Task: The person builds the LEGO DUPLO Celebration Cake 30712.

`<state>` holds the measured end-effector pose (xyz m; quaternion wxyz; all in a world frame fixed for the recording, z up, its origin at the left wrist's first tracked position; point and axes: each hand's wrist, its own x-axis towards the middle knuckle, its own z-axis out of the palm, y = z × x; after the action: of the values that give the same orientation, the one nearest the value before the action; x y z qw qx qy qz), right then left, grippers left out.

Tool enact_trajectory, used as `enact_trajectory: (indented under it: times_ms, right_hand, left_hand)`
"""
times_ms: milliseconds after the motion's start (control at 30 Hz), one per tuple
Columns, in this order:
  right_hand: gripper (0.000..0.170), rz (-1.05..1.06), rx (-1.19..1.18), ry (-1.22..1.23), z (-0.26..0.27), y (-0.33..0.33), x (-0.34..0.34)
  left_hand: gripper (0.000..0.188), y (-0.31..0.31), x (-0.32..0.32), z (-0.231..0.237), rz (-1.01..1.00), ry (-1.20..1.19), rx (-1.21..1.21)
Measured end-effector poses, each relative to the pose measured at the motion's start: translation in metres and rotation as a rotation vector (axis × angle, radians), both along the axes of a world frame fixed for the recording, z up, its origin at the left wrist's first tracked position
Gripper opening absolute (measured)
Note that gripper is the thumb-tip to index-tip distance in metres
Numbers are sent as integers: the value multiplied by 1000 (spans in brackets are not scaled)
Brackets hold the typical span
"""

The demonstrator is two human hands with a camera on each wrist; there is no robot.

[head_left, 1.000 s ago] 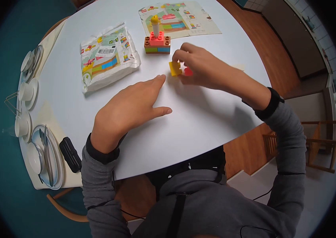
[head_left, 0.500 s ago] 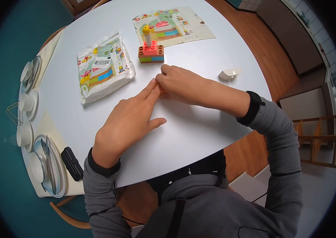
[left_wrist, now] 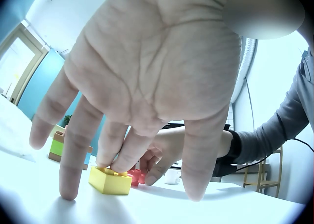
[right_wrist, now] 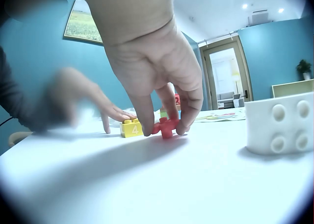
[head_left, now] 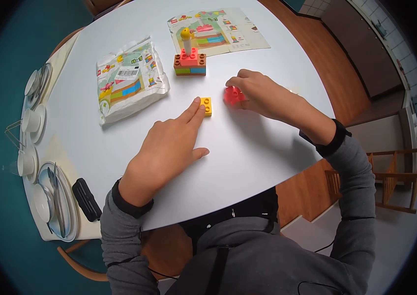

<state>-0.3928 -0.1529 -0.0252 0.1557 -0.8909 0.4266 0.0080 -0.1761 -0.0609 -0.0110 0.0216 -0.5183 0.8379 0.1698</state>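
A yellow toy brick (head_left: pixel 207 106), with a 4 on its side in the right wrist view, stands on the table. The index and middle fingertips of my left hand (head_left: pixel 162 150) rest on its top, fingers straight and thumb spread. To its right, my right hand (head_left: pixel 262 93) pinches a small red lobed piece (right_wrist: pixel 167 127) with studs between thumb and fingers, low at the tabletop. Behind both hands stands a brick stack (head_left: pixel 190 63): brown, green and blue bricks below, a pink brick above, and a white candle piece with a yellow tip on top.
A white toy brick (right_wrist: pixel 279 123) stands to the right, mostly hidden by my right arm in the head view. A printed packet (head_left: pixel 130 78) lies left, a leaflet (head_left: pixel 243 34) at the back. Dishes (head_left: pixel 46 201) and a black case (head_left: pixel 86 199) line the left edge.
My right hand brought the yellow brick left to my left fingertips and let go of it. It has since moved back right and now pinches the red piece.
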Motion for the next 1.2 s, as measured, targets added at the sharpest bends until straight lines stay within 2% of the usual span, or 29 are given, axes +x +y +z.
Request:
enact_trajectory:
  times_ms: [100, 167, 200, 300, 367, 600, 733, 800, 1033, 1100, 1200]
  right_hand:
    - [41, 38, -15, -24, 0, 1, 3]
    - [40, 90, -49, -144, 2, 0, 4]
    - [40, 92, -49, -144, 4, 0, 5]
    - [40, 165, -80, -275, 8, 3, 16]
    - [27, 257, -95, -404, 8, 6, 24]
    - [12, 280, -74, -332, -1, 7, 35]
    - [12, 286, -64, -285, 7, 9, 40]
    - [31, 208, 36, -107, 12, 10, 44]
    - [32, 225, 19, -138, 8, 9, 40]
    - [39, 238, 95, -210, 7, 7, 35]
    - [48, 242, 15, -221, 7, 10, 23]
  left_hand:
    - [76, 1, 2, -1, -17, -5, 36]
    - [76, 2, 6, -1, -61, 141, -73]
    - [76, 2, 6, 4, -60, 141, -72]
    - [74, 3, 7, 20, 52, 6, 51]
    - [71, 4, 11, 17, 53, -18, 42]
    - [70, 5, 12, 10, 2, -20, 45]
    - [71, 6, 11, 9, 20, -15, 15]
    - [71, 7, 11, 10, 25, -7, 10]
    - [73, 8, 9, 10, 21, 15, -11]
    - [73, 9, 8, 11, 11, 28, -40]
    - [73, 11, 5, 13, 15, 26, -1]
